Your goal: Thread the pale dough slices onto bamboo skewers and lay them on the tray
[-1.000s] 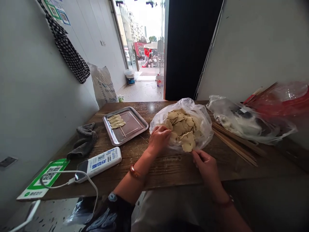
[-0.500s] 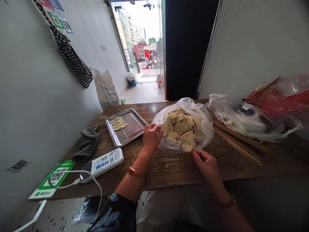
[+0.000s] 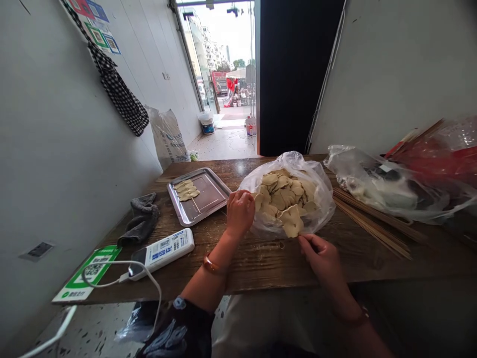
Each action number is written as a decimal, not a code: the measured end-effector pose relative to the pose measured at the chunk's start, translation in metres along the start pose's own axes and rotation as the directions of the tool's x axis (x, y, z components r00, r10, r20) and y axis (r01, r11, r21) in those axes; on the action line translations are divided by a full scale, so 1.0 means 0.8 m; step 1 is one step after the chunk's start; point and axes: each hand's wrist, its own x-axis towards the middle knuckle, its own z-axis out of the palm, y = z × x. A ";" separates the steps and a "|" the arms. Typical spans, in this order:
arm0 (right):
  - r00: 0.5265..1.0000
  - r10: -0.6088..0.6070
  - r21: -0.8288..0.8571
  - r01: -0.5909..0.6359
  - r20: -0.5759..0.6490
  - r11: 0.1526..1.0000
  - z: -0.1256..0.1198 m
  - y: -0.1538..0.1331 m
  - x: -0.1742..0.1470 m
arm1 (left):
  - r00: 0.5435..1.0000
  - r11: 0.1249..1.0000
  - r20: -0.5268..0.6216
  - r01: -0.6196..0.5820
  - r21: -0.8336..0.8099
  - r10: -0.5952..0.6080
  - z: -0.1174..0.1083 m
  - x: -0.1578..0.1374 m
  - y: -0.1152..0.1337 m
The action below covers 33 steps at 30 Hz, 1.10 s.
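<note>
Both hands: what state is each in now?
Left hand: fingers curled by the bag; grip unclear.
Right hand: fingers closed at a flat piece; hold unclear.

A wooden table (image 3: 261, 266) bears a tray (image 3: 209, 193), open bag (image 3: 325, 205), sticks (image 3: 372, 223) and cloth (image 3: 140, 221).

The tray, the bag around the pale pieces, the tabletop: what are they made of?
Tray: probably stainless steel, shiny; its rim gleams. Bag: likely thin plastic film, see-through and crinkled. Tabletop: apparently dark brown wood, somewhat worn, judging by its grain lines.
</note>
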 end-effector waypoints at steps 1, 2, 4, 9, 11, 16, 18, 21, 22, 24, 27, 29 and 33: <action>1.000 -0.010 -0.007 0.010 0.008 1.000 0.000 -0.001 0.000 | 1.000 0.996 0.000 0.028 -0.085 -0.028 -0.001 0.000 0.001; 1.000 -0.023 -0.014 0.023 0.018 1.000 0.000 -0.002 -0.001 | 0.998 0.980 0.017 0.070 -0.188 -0.068 -0.001 0.001 0.001; 0.997 -0.060 -0.027 0.062 0.044 0.998 0.000 -0.003 -0.002 | 0.982 0.894 0.095 0.189 -0.406 -0.165 0.000 0.002 -0.001; 0.971 -0.157 -0.033 0.165 0.178 0.986 0.001 -0.005 -0.004 | 0.914 0.584 0.267 0.401 -0.706 -0.305 -0.001 0.003 -0.006; 0.965 -0.167 -0.046 0.180 0.201 0.983 0.002 -0.005 -0.003 | 0.888 0.480 0.323 0.451 -0.753 -0.328 -0.004 0.004 -0.005; 0.960 -0.174 -0.065 0.192 0.219 0.979 0.002 -0.006 -0.004 | 0.853 0.356 0.375 0.498 -0.791 -0.362 -0.013 0.004 0.000; 0.961 -0.174 -0.081 0.195 0.213 0.977 0.003 -0.005 -0.004 | 0.854 0.366 0.347 0.488 -0.792 -0.387 -0.015 0.005 0.001; 0.959 -0.180 -0.097 0.205 0.216 0.974 0.003 -0.003 -0.004 | 0.861 0.404 0.303 0.468 -0.786 -0.408 -0.018 0.005 0.002; 0.958 -0.185 -0.098 0.210 0.219 0.973 0.003 -0.002 -0.004 | 0.864 0.410 0.294 0.461 -0.787 -0.409 -0.019 0.005 0.002; 0.956 -0.194 -0.099 0.219 0.220 0.971 0.004 0.000 -0.004 | 0.868 0.412 0.285 0.453 -0.791 -0.407 -0.019 0.006 0.002; 0.956 -0.202 -0.100 0.228 0.214 0.969 0.004 0.003 -0.003 | 0.875 0.411 0.280 0.441 -0.798 -0.395 -0.019 0.006 0.002; 0.956 -0.205 -0.102 0.230 0.211 0.968 0.005 0.003 -0.003 | 0.878 0.412 0.279 0.436 -0.800 -0.389 -0.019 0.006 0.003; 0.957 -0.200 -0.103 0.226 0.210 0.969 0.006 0.001 -0.003 | 0.882 0.425 0.285 0.438 -0.792 -0.377 -0.019 0.005 0.005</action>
